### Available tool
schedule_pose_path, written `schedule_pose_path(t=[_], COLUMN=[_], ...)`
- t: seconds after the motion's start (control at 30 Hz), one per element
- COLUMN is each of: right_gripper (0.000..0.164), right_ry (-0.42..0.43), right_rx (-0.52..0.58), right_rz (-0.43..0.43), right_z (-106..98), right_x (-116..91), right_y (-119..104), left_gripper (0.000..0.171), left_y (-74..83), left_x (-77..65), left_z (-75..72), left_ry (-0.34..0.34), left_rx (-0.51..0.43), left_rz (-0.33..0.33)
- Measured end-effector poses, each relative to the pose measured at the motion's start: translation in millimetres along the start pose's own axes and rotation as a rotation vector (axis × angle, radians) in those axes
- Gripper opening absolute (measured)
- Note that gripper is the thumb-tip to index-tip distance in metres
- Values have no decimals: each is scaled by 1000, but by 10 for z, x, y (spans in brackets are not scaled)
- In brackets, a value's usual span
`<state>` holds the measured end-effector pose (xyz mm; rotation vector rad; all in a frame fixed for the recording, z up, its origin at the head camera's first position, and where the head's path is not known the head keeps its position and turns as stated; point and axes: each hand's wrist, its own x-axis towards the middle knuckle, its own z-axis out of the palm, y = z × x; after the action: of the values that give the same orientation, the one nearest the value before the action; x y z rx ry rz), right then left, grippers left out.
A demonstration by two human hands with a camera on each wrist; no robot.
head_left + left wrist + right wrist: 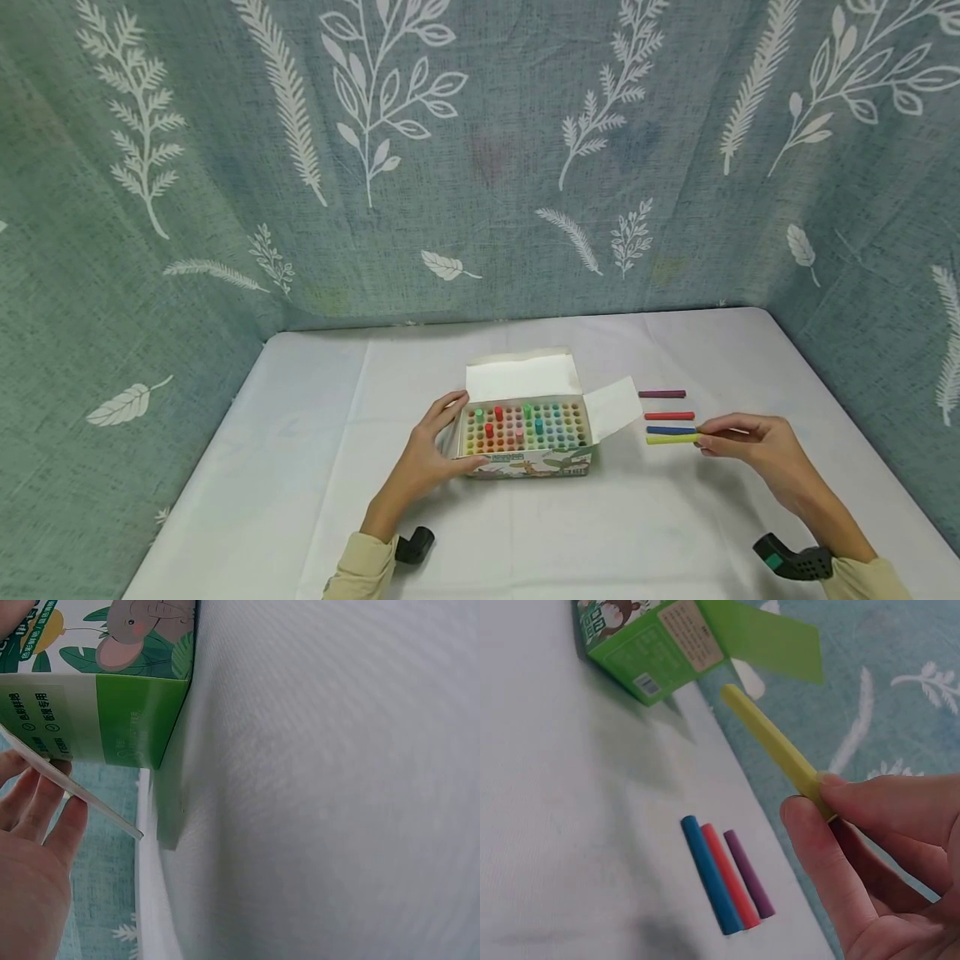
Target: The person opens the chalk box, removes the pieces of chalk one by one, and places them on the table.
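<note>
Lower right of frame | R hand (765,454) pinches yel. stick (670,440) by R end | long axis ~horiz., juts L from pinch twd box (536,465) | L hand (426,452), farther off, grips box, lower ctr.

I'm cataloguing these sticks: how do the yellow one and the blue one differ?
The yellow stick is pinched in the right hand, while the blue stick lies on the white cloth. The yellow stick is light-coloured; the blue stick is dark. Both are slender and straight.

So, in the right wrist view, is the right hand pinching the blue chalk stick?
No, the right hand pinches the yellow chalk stick, while the blue chalk stick lies on the white cloth.
</note>
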<state>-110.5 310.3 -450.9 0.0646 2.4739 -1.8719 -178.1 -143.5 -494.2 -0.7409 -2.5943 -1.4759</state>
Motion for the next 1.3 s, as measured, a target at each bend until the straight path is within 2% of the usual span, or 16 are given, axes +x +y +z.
schedule_pose_path(t=[0.3,0.7,1.0,1.1,1.23,1.3], right_gripper=[40,42,33,28,22,20], right_ry=[10,45,57,59,71,77], right_rx=[-29,-152,-231,-279,-352,-381], right_rz=[71,153,142,142,118,101], right_z=[-18,-10,24,35,53,66], right_x=[50,125,157,164,168,168], right_y=[110,239,309,330,339,341], left_gripper=[91,92,92,90,90,91], left_y=[7,-7,17,191,168,53], left_x=[-5,0,8,1,1,0], left_z=[0,-1,7,-37,-39,-14], left_ry=[7,-5,7,1,-9,-3], left_rx=[-9,-9,-22,-20,-13,-20], left_rz=[7,3,15,12,5,12])
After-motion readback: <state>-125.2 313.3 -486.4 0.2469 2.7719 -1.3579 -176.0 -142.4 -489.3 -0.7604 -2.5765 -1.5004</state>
